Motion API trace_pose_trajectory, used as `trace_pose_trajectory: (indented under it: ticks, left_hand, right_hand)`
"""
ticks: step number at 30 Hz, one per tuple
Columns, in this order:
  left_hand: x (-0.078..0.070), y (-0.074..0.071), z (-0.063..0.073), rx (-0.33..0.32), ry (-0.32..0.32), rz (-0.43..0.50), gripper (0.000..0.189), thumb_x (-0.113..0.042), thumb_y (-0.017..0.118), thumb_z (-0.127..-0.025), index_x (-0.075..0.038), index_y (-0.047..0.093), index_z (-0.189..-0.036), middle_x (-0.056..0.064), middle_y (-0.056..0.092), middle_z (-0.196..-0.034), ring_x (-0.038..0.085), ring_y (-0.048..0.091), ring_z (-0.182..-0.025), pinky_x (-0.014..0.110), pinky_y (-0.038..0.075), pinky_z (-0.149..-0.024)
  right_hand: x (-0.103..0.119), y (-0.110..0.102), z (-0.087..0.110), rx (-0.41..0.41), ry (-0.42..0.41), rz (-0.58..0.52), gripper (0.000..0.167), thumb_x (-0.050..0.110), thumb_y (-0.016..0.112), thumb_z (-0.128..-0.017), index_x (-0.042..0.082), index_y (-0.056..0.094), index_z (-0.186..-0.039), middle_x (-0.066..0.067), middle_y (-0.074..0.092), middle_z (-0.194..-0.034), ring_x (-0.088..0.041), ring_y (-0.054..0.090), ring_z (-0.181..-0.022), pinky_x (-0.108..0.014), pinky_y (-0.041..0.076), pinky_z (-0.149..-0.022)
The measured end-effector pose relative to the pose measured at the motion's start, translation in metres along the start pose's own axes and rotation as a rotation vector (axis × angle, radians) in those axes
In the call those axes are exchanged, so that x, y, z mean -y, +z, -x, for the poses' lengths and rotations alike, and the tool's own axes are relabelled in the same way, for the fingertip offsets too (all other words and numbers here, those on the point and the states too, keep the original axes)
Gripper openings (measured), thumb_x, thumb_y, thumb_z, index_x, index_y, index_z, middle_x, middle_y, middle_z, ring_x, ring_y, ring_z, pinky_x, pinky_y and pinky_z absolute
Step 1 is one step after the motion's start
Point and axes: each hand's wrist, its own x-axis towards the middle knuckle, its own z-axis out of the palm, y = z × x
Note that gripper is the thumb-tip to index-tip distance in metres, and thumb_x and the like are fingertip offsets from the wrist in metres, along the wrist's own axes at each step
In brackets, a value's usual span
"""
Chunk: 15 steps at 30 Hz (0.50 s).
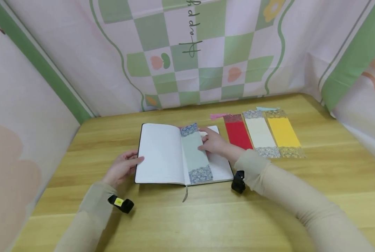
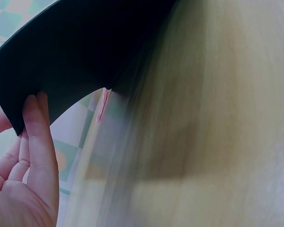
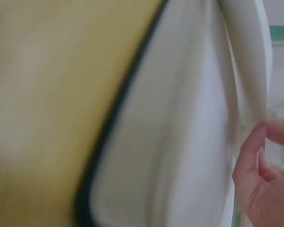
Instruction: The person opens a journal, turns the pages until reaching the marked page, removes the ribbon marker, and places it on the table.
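Note:
An open notebook [image 1: 161, 154] with blank white pages and a dark cover lies on the table. My left hand [image 1: 123, 167] holds its left edge; in the left wrist view the thumb and fingers [image 2: 37, 142] pinch the raised black cover [image 2: 61, 61]. Over the right-hand page, against the fold, slants a pale grey-green bookmark [image 1: 195, 150] with blue patterned ends. My right hand [image 1: 215, 141] pinches the bookmark's right edge near its top. In the right wrist view, thumb and finger of the right hand [image 3: 265, 175] meet on a curved pale sheet.
Right of the notebook lie a red bookmark [image 1: 236, 133], a cream one [image 1: 261, 134] and a yellow one [image 1: 283, 132], with pink [image 1: 218, 116] and light blue tassels [image 1: 267, 109] at their tops. A grey ribbon [image 1: 185, 195] hangs from the notebook. Printed cloth [image 1: 181, 70] stands behind the wooden table.

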Motion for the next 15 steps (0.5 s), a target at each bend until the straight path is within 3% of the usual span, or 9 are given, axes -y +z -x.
trace_pose_trajectory:
  ticks: [4,7,11,15]
  left_hand:
    - [0.001,-0.001,0.001,-0.003,-0.001,0.001,0.028,-0.008,0.058,-0.093,-0.002,0.05,-0.119,-0.009,0.061,-0.088,0.003,0.058,-0.077,0.019,0.051,-0.07]
    - [0.001,-0.002,0.002,-0.001,0.0,-0.006,0.028,-0.008,0.058,-0.093,-0.002,0.05,-0.119,-0.009,0.062,-0.088,0.003,0.058,-0.077,0.019,0.051,-0.07]
    - [0.002,-0.002,0.004,-0.001,0.001,-0.01,0.023,-0.009,0.058,-0.093,-0.003,0.052,-0.115,-0.009,0.062,-0.087,0.003,0.058,-0.076,0.019,0.05,-0.069]
    - [0.002,-0.002,0.005,-0.004,0.001,-0.005,0.023,-0.008,0.057,-0.093,-0.003,0.052,-0.115,-0.009,0.062,-0.087,0.003,0.058,-0.076,0.019,0.051,-0.069]
  right_hand:
    - [-0.008,-0.018,0.002,0.053,0.022,-0.094,0.07,0.005,0.065,-0.087,0.009,0.028,-0.146,-0.01,0.051,-0.096,-0.013,0.046,-0.063,-0.023,0.043,-0.058]
    - [-0.013,-0.036,0.006,0.064,0.012,-0.113,0.069,0.006,0.062,-0.089,0.009,0.026,-0.147,-0.009,0.05,-0.097,-0.012,0.049,-0.066,-0.024,0.046,-0.061]
    - [-0.017,-0.063,0.008,0.067,-0.029,-0.129,0.068,0.002,0.057,-0.092,0.005,0.02,-0.149,-0.021,0.052,-0.113,-0.02,0.058,-0.087,-0.035,0.053,-0.08]
    - [-0.02,-0.1,0.009,0.051,-0.053,-0.097,0.069,0.005,0.055,-0.094,0.004,0.014,-0.15,-0.028,0.043,-0.131,-0.025,0.055,-0.103,-0.045,0.048,-0.095]
